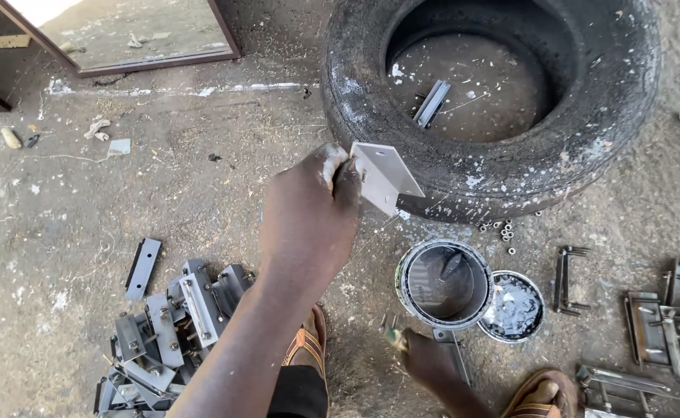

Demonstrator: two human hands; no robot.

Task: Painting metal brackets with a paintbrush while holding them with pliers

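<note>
With only the left hand (309, 209) pinching the wet grey bracket (384, 176) by one edge over the tyre (588, 147), it could slip to the floor, while the right hand (421, 358) grips something I cannot make out.

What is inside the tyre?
Inside the tyre, a grey metal strip lies on the paint-spattered ground. The near wall hides the ground beside it, so anything there cannot be seen.
</note>
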